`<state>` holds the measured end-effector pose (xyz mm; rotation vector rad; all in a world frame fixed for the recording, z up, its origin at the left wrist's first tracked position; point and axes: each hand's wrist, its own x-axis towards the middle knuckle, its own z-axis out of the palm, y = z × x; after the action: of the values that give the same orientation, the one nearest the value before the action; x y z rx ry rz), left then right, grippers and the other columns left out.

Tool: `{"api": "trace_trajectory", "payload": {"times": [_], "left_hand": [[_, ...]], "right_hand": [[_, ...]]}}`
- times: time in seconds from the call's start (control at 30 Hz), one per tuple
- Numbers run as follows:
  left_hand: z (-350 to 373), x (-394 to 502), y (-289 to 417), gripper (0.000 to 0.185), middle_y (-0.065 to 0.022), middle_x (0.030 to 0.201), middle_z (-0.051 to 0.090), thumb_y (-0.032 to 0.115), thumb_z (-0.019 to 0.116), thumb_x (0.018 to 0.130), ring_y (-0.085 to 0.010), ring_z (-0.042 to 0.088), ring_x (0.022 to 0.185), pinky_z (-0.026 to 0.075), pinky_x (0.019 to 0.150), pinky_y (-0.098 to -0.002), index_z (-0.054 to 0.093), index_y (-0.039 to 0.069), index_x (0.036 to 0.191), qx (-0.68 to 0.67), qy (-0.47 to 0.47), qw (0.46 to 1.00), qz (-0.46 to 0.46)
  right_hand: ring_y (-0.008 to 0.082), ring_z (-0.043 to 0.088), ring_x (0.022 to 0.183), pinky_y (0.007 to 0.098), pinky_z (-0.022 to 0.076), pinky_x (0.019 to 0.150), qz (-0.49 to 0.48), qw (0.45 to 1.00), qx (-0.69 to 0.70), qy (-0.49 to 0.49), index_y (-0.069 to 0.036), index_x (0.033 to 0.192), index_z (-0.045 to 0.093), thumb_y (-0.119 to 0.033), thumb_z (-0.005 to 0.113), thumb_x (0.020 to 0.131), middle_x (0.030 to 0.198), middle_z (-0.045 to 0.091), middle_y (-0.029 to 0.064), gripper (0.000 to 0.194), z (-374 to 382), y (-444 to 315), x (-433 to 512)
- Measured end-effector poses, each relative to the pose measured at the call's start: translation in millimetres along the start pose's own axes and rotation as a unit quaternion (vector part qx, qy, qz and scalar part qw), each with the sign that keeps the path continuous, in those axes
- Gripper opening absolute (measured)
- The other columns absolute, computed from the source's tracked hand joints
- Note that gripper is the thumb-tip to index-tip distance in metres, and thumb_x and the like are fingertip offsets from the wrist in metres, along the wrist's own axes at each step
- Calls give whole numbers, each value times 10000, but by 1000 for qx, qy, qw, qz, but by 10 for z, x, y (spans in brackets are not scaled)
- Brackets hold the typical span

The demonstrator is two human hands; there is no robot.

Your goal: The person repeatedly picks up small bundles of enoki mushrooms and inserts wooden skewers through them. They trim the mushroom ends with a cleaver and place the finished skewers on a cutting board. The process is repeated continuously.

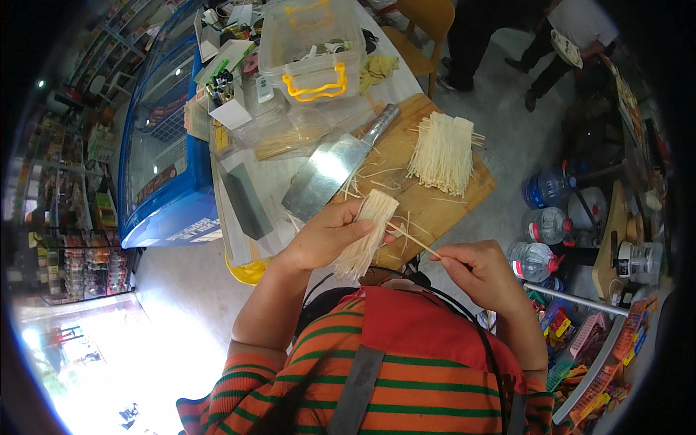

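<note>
Gripped in my left hand (331,234) is a flat bunch of enoki mushrooms (375,215), held over the near end of a wooden cutting board (429,223). My right hand (473,269) pinches a thin wooden skewer (414,237), whose far end meets the right side of the bunch; how deep it goes is hidden. On the board's far right lie skewered enoki mushrooms (443,155), with stick ends poking out on both sides. A broad cleaver (329,168) rests across the board's left edge, handle pointing away. Loose mushroom strands are scattered around it.
Left of the cleaver lies a dark sharpening stone (246,198). Behind are bundled skewers (291,140) in plastic, a clear bin (312,60) with yellow handles, and a yellow glove (378,73). A blue display freezer (163,136) flanks the table; water bottles (546,225) stand right. Two people are beyond.
</note>
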<state>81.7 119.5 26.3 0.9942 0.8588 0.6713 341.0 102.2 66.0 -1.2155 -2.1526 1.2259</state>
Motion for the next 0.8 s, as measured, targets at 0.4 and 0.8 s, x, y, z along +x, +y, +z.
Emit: {"api": "trace_trajectory", "payload": {"times": [0.4,0.8], "left_hand": [[-105,-20,-101,286,-104,1068,617,105,475,938,-174,607,1000,495,848,-289,498,-31,1189,-49,-63,997,-7],[-137,-50,-255,279,-130,1055,628,101,503,925,-190,628,958,505,844,-297,509,-50,1160,-117,-77,990,6]], "right_hand": [[195,619,586,270,456,535,-14,999,19,-42,-4,893,658,-54,575,826,683,628,128,118,26,24,93],[158,571,540,259,427,511,-37,997,15,-71,-6,897,659,-66,577,833,653,609,104,120,39,123,148]]}}
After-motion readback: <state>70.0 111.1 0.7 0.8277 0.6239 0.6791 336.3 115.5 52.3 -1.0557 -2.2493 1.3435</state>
